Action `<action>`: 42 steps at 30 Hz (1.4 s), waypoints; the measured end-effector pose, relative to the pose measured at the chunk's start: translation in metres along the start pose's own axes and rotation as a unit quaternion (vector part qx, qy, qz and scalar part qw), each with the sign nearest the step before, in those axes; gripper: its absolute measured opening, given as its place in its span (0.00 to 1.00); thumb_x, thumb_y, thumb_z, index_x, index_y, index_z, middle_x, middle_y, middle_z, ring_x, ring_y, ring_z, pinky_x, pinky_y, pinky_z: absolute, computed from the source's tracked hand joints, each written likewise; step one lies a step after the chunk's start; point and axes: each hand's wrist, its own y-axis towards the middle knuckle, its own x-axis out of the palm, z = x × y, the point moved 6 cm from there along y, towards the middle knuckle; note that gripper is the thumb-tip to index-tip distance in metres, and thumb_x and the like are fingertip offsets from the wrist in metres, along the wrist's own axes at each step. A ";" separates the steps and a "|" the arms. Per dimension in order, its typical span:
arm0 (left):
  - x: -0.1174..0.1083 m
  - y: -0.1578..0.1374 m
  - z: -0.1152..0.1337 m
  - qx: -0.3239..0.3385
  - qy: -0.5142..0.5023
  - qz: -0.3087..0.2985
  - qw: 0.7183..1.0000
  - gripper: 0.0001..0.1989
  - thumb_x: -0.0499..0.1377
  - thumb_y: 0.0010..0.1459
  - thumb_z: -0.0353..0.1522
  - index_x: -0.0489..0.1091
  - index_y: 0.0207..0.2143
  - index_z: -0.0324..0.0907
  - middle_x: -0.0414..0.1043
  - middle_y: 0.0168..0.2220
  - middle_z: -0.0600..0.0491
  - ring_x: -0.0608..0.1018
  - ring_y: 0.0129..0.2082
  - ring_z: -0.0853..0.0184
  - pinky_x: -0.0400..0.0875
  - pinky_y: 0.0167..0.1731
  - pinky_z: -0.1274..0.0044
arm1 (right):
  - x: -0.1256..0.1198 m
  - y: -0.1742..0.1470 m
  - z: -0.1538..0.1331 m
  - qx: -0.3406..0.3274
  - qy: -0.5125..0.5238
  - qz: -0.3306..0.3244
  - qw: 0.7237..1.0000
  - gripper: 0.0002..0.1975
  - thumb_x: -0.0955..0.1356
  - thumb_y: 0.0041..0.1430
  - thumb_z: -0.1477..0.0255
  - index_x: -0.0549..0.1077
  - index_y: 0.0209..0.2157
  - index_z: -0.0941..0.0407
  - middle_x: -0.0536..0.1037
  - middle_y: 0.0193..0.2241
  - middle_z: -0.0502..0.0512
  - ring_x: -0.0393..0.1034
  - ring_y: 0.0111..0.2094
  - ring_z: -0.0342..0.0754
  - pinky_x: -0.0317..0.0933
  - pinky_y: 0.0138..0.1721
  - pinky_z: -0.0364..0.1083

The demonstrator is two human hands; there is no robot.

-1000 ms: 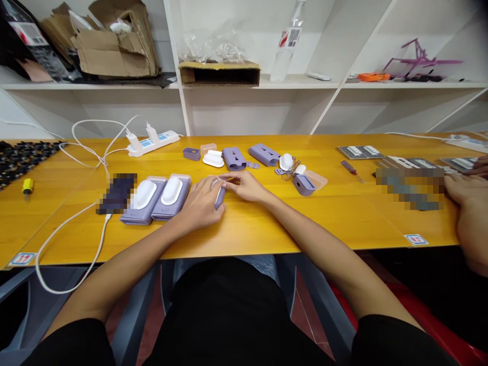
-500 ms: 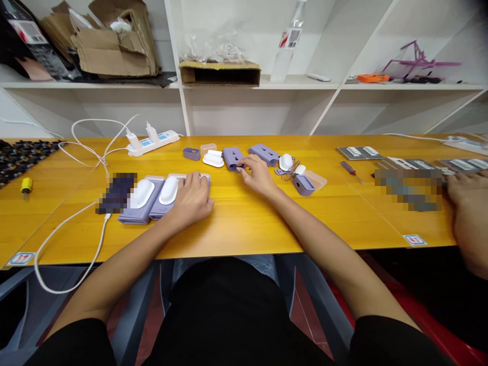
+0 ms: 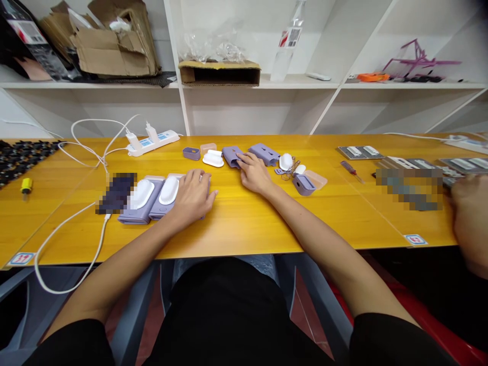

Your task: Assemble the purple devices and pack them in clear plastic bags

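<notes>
My left hand (image 3: 192, 195) lies over a lilac case at the right end of a row, its fingers stretched out and thumb apart; most of that case is hidden. Beside it, two lilac cases (image 3: 162, 209) carry white oval parts (image 3: 169, 190). My right hand (image 3: 256, 174) rests its outstretched fingers on the right side of a hollow lilac shell (image 3: 230, 153), without closing round it. Just right of this shell lies a second lilac shell (image 3: 264, 154). To its left are a white oval part (image 3: 213, 158) and a small lilac ring-shaped piece (image 3: 191, 153).
A phone-like dark device (image 3: 116, 193), blurred, lies left with a white cable. Behind it stands a power strip (image 3: 154, 142). Small parts and an open lilac end piece (image 3: 304, 185) lie right, then a screwdriver (image 3: 351, 171). Another person's hand (image 3: 470, 203) is at far right.
My right hand's fingers have shifted slightly on the hollow shell and spread out. My left thumb has moved a little outward. The other person's hand has moved slightly.
</notes>
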 end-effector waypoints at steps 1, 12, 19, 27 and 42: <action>-0.001 0.000 0.000 0.000 -0.010 0.006 1.000 0.22 0.63 0.72 0.38 0.75 0.62 0.36 0.75 0.63 0.30 0.76 0.66 0.35 0.73 0.66 0.46 | -0.003 0.001 0.001 0.002 0.013 0.018 1.000 0.29 0.66 0.67 0.79 0.82 0.67 0.62 0.73 0.76 0.71 0.61 0.78 0.75 0.62 0.73 0.77; -0.016 -0.003 0.003 0.052 -0.119 0.148 0.980 0.24 0.62 0.75 0.37 0.69 0.69 0.38 0.73 0.65 0.33 0.77 0.68 0.40 0.71 0.72 0.48 | -0.053 -0.010 0.018 0.061 0.258 0.263 0.928 0.21 0.67 0.70 0.70 0.91 0.55 0.48 0.88 0.61 0.60 0.81 0.65 0.65 0.70 0.74 0.68; -0.023 -0.003 0.006 0.083 -0.173 0.194 0.962 0.41 0.66 0.71 0.35 0.54 0.80 0.45 0.61 0.79 0.35 0.65 0.81 0.44 0.61 0.81 0.47 | -0.070 -0.027 -0.038 -0.004 0.284 0.260 0.923 0.17 0.71 0.74 0.63 0.89 0.58 0.43 0.84 0.67 0.57 0.75 0.73 0.66 0.62 0.81 0.69; -0.030 0.001 -0.002 0.076 -0.219 0.248 0.941 0.51 0.68 0.69 0.55 0.44 0.81 0.54 0.52 0.83 0.37 0.56 0.86 0.41 0.53 0.83 0.42 | -0.049 -0.054 -0.113 -0.078 0.300 0.169 0.935 0.19 0.69 0.77 0.64 0.87 0.62 0.43 0.84 0.67 0.58 0.79 0.71 0.64 0.73 0.75 0.66; -0.052 -0.011 0.007 0.184 -0.249 0.355 0.882 0.37 0.74 0.67 0.51 0.58 0.68 0.63 0.71 0.65 0.47 0.79 0.67 0.47 0.74 0.71 0.44 | -0.064 -0.054 -0.094 -0.099 0.357 0.224 0.901 0.30 0.70 0.74 0.53 0.79 0.71 0.46 0.82 0.67 0.63 0.76 0.71 0.73 0.79 0.66 0.72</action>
